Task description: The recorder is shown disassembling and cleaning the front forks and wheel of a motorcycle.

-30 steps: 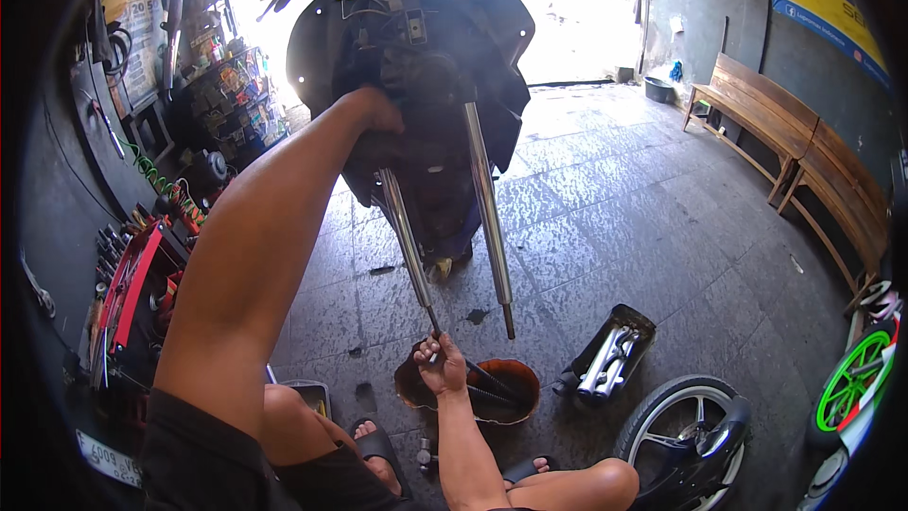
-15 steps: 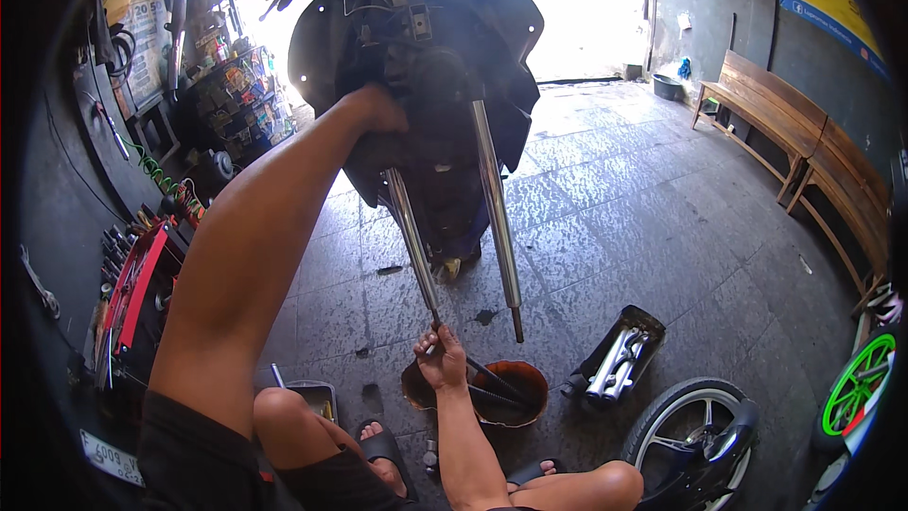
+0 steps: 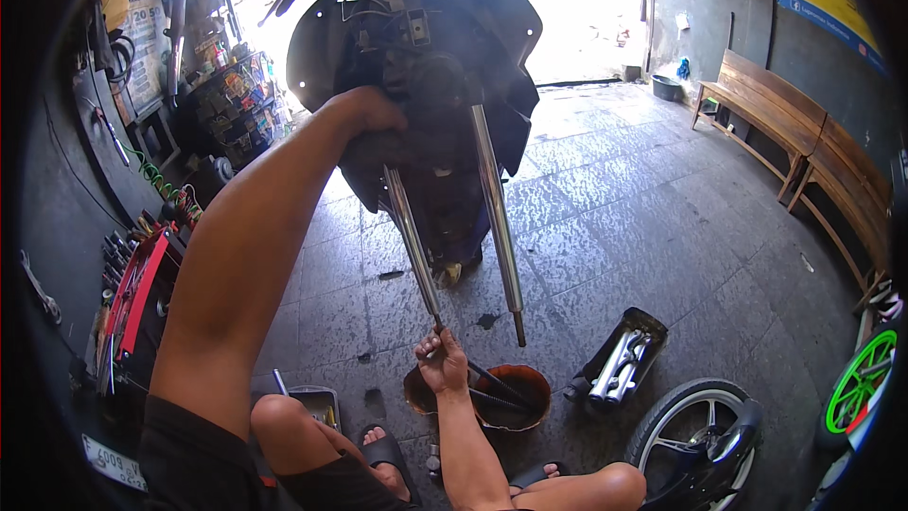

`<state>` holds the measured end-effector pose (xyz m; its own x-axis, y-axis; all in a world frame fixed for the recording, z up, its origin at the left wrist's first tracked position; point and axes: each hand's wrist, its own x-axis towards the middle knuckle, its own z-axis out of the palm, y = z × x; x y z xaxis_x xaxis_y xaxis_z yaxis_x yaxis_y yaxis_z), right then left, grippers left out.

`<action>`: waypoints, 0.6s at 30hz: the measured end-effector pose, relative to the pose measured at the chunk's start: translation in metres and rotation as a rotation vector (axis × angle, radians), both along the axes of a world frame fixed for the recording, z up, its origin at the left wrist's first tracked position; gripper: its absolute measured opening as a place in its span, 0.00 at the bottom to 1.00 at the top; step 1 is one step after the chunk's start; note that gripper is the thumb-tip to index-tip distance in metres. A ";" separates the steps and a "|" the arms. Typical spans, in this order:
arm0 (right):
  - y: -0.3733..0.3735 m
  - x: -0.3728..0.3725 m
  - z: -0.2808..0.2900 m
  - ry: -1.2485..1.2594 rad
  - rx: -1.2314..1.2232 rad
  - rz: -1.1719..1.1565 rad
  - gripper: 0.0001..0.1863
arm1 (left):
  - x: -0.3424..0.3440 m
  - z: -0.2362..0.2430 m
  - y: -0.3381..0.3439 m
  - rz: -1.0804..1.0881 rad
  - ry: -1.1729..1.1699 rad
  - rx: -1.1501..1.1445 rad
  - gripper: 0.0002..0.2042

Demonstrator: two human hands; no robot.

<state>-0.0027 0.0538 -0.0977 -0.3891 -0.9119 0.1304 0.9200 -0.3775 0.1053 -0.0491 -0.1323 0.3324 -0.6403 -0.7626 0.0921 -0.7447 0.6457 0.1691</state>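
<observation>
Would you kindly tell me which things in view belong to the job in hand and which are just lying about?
Seemingly in the job:
left hand, at the motorcycle
right hand, gripping the thin rod below the left fork tube
right fork tube
brown container

Seemingly lying about:
wooden benches
green wheel
black tub

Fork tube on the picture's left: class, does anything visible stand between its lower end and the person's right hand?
Nothing visible does, besides the thin rod below the fork tube; the right hand is curled around that rod.
</observation>
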 end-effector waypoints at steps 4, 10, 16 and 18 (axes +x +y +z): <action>-0.001 0.007 0.003 -0.036 0.020 -0.001 0.10 | 0.004 -0.003 -0.010 -0.009 -0.029 0.002 0.27; 0.001 0.000 -0.004 -0.014 0.017 -0.020 0.11 | -0.006 -0.008 -0.011 -0.018 -0.034 0.025 0.30; -0.003 0.007 0.004 0.008 0.011 -0.024 0.11 | 0.002 -0.006 -0.034 -0.108 -0.098 -0.140 0.26; -0.001 0.006 0.003 -0.013 0.019 -0.034 0.10 | -0.005 -0.011 -0.018 -0.120 -0.125 -0.222 0.28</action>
<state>0.0031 0.0524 -0.0947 -0.4214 -0.9004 0.1081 0.9052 -0.4105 0.1097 -0.0545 -0.1507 0.3215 -0.7414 -0.6511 0.1626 -0.6672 0.7411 -0.0746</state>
